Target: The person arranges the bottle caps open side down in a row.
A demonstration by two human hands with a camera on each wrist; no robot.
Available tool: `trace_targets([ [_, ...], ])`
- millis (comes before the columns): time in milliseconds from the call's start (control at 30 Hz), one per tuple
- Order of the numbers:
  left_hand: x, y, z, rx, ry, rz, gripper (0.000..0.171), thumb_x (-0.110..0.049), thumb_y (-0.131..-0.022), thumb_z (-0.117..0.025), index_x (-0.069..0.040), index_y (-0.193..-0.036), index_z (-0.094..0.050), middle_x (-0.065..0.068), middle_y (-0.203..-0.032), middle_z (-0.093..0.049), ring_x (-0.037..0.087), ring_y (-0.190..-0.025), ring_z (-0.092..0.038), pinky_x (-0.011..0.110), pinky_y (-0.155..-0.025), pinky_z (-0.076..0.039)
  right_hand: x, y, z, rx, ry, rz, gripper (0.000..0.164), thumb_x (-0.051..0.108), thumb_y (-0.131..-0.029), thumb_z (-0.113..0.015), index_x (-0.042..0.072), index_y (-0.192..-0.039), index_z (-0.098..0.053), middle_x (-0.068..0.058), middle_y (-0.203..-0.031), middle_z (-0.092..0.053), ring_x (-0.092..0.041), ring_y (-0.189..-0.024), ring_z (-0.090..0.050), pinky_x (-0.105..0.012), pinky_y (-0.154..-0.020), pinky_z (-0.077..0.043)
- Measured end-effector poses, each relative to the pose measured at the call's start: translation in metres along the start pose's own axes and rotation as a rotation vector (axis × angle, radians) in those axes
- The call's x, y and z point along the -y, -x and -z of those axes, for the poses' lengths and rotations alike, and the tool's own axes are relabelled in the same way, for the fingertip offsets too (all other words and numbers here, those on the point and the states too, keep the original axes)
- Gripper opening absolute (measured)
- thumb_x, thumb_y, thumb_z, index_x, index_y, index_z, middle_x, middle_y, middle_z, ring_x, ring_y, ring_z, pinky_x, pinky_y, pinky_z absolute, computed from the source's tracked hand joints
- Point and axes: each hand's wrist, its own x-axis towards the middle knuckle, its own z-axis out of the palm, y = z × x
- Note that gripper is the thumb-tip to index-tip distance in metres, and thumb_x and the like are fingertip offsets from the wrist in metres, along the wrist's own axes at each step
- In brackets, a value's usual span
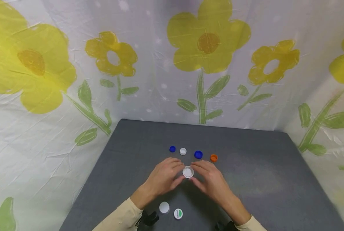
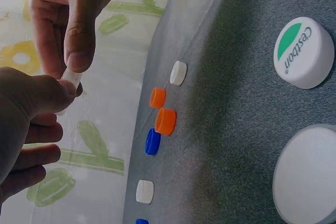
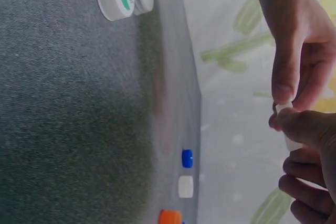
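Cap (image 1: 188,172), white, round, pinched between both hands: left hand (image 1: 167,175) on its left edge, right hand (image 1: 210,178) on its right edge. Thumbs on the near side, fingertips round the far side; nothing else gripped. Both wrist views show it lifted off the table (image 1: 255,189), hollow face up in the head view.

Handling, judged: looks like thin plastic, so very light, fairly stiff, hard to break. Smooth wall could slip if fingertips are dry or pressure is uneven; squeezing hard may flex the rim a bit. Best hold is thumb and forefinger on opposite sides of the rim, as now, keeping fingers out of the hollow. Ribbing on the wall: too small to tell.

Beyond the fingertips, left to right: small blue cap (image 1: 172,149), small white cap (image 1: 183,151), big blue cap (image 1: 198,154), orange cap (image 1: 213,158), the last just past the right fingers. On the wrist side of the fingers: white lid (image 1: 164,207) and Cestbon cap (image 1: 178,214), near each other, untouched.
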Motion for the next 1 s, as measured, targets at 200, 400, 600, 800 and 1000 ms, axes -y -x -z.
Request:
trace_targets([
  [200, 0.002, 0.002, 0.0, 0.013, 0.023, -0.04, 0.034, -0.03, -0.087, -0.093, -0.01, -0.112, -0.081, 0.002, -0.114, -0.082, 0.021, -0.114, -0.076, 0.038, -0.106, -0.059, 0.002, 0.005, 0.0, 0.019, -0.041, -0.021, 0.045, 0.017, -0.075, -0.099, 0.004, -0.115, -0.081, -0.007, -0.121, -0.08, -0.031, -0.115, -0.075, -0.05, -0.098, -0.062],
  [400, 0.004, 0.004, 0.001, -0.03, 0.018, -0.126, 0.038, -0.024, -0.086, -0.095, -0.008, -0.117, -0.081, 0.005, -0.12, -0.082, 0.022, -0.119, -0.075, 0.038, -0.11, -0.057, 0.003, 0.007, 0.003, 0.047, -0.159, -0.103, 0.039, 0.014, -0.079, -0.095, 0.006, -0.115, -0.081, -0.005, -0.118, -0.082, -0.027, -0.114, -0.076, -0.05, -0.096, -0.063],
  [600, 0.003, 0.005, 0.0, -0.064, 0.046, -0.21, 0.035, -0.017, -0.086, -0.095, -0.01, -0.117, -0.082, 0.0, -0.119, -0.083, 0.019, -0.121, -0.075, 0.036, -0.113, -0.056, 0.006, 0.007, 0.009, 0.129, -0.322, -0.228, 0.028, 0.019, -0.091, -0.089, 0.015, -0.117, -0.08, 0.004, -0.119, -0.081, -0.015, -0.112, -0.077, -0.043, -0.094, -0.064],
  [800, 0.002, 0.007, -0.003, -0.07, 0.094, -0.207, 0.028, -0.014, -0.088, -0.092, -0.01, -0.114, -0.081, 0.001, -0.116, -0.083, 0.018, -0.117, -0.076, 0.036, -0.11, -0.058, 0.008, 0.009, 0.011, 0.188, -0.41, -0.338, 0.02, 0.027, -0.1, -0.082, 0.023, -0.119, -0.08, 0.011, -0.122, -0.079, -0.01, -0.114, -0.075, -0.041, -0.096, -0.063],
  [1000, 0.001, 0.01, -0.006, -0.062, 0.345, -0.033, 0.02, -0.009, -0.095, -0.084, -0.006, -0.115, -0.08, 0.005, -0.114, -0.083, 0.019, -0.111, -0.079, 0.037, -0.102, -0.062, 0.005, 0.011, 0.008, 0.031, -0.315, -0.18, 0.035, 0.012, -0.09, -0.09, 0.015, -0.124, -0.08, 0.0, -0.123, -0.08, -0.021, -0.115, -0.076, -0.036, -0.1, -0.061],
])
